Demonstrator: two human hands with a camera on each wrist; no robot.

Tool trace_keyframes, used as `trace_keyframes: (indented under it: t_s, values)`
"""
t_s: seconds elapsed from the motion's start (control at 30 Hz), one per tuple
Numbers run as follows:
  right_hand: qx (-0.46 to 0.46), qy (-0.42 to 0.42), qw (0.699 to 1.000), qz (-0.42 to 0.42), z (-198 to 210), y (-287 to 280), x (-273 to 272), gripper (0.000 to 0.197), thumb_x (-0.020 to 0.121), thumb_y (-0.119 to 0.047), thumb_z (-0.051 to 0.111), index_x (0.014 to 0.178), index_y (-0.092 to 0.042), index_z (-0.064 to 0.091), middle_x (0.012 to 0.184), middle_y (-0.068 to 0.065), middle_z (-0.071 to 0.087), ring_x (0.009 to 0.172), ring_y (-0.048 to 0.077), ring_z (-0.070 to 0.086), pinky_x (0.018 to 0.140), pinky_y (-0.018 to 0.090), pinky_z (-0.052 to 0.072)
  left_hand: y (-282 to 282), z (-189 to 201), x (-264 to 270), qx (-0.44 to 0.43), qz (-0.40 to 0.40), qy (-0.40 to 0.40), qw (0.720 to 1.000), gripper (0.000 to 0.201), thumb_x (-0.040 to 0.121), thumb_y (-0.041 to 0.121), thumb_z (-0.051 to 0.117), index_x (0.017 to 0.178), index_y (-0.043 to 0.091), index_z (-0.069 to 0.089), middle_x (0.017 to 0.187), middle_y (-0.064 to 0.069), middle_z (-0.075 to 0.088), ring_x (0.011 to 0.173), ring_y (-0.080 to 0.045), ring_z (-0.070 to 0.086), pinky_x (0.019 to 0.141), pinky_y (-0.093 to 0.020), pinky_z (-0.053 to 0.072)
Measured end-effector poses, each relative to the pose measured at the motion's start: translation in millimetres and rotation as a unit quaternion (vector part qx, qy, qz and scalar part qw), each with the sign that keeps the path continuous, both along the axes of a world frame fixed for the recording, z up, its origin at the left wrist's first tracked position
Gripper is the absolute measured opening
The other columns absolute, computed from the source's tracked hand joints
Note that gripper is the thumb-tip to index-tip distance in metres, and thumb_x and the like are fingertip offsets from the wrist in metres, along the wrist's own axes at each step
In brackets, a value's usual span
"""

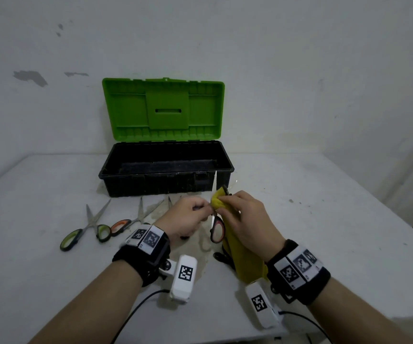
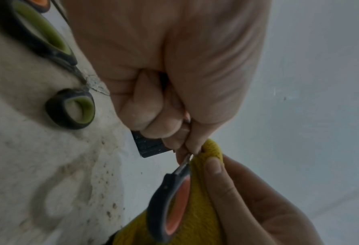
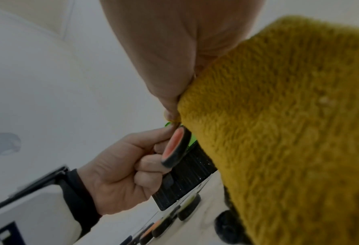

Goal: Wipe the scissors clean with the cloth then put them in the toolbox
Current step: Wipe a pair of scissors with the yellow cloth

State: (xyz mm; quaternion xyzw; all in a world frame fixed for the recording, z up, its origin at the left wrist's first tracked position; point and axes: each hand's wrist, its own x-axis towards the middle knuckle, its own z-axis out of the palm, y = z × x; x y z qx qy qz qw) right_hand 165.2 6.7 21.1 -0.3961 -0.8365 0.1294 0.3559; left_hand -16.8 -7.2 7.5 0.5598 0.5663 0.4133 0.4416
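A pair of scissors with a black and orange-red handle (image 1: 217, 230) is held upright in front of the open toolbox (image 1: 227, 167), its blade (image 1: 214, 184) pointing up. My left hand (image 1: 200, 211) pinches the scissors near the pivot, fingers curled. My right hand (image 1: 227, 204) grips the yellow cloth (image 1: 240, 254) folded round the blade, and the rest of the cloth hangs down to the table. The left wrist view shows the handle loop (image 2: 170, 207) against the cloth (image 2: 197, 215), with the right thumb (image 2: 215, 167) on it. Cloth (image 3: 279, 116) fills most of the right wrist view.
The toolbox has a black base and a raised green lid (image 1: 163, 110) by the wall. Green-handled scissors (image 1: 86, 232) and orange-handled scissors (image 1: 123, 225) lie on the white table (image 1: 324, 219) to the left; more blades (image 1: 169, 202) show behind my left hand.
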Motion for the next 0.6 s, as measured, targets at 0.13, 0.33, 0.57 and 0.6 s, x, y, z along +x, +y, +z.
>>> trace_keyframes:
  t_s: [0.13, 0.33, 0.57, 0.6]
  values:
    - [-0.003, -0.013, 1.0, 0.003, 2.8, -0.1, -2.0, 0.026, 0.09, -0.029, 0.067, 0.114, -0.021, 0.071, 0.09, -0.005, 0.054, 0.08, 0.009, 0.051, 0.072, 0.009, 0.037, -1.7, -0.3, -1.0, 0.018, -0.012, 0.029, 0.999, 0.019, 0.098, 0.017, 0.06, 0.08, 0.013, 0.063, 0.062, 0.005, 0.049, 0.039, 0.001, 0.036, 0.042, -0.015, 0.026]
    - [-0.002, -0.007, 1.0, -0.002, 6.0, 1.3, -2.4, 0.022, 0.095, -0.034, 0.059, 0.104, -0.021, 0.074, 0.084, -0.004, 0.057, 0.075, 0.007, 0.052, 0.067, 0.01, 0.037, -6.3, 2.5, 2.5, 0.027, -0.002, 0.011, 1.0, 0.018, 0.099, 0.017, 0.06, 0.083, 0.01, 0.064, 0.062, 0.005, 0.049, 0.036, 0.004, 0.041, 0.039, -0.008, 0.03]
    - [0.004, -0.044, 0.999, 0.001, 2.2, 2.4, -0.8, 0.025, 0.092, -0.029, 0.063, 0.113, -0.017, 0.07, 0.096, 0.001, 0.057, 0.083, 0.015, 0.055, 0.075, 0.018, 0.046, -6.5, 5.1, 6.5, 0.023, -0.013, 0.01, 1.0, 0.023, 0.099, 0.015, 0.059, 0.076, 0.012, 0.06, 0.054, 0.008, 0.045, 0.039, -0.004, 0.032, 0.039, -0.017, 0.025]
    - [0.021, -0.05, 0.999, 0.004, 1.6, 1.9, -0.4, 0.023, 0.094, -0.027, 0.062, 0.112, -0.017, 0.071, 0.095, 0.002, 0.058, 0.08, 0.017, 0.057, 0.073, 0.026, 0.049, -6.3, 4.5, 6.4, 0.027, -0.013, 0.01, 1.0, 0.024, 0.099, 0.015, 0.059, 0.075, 0.013, 0.06, 0.052, 0.011, 0.044, 0.038, -0.001, 0.033, 0.039, -0.014, 0.026]
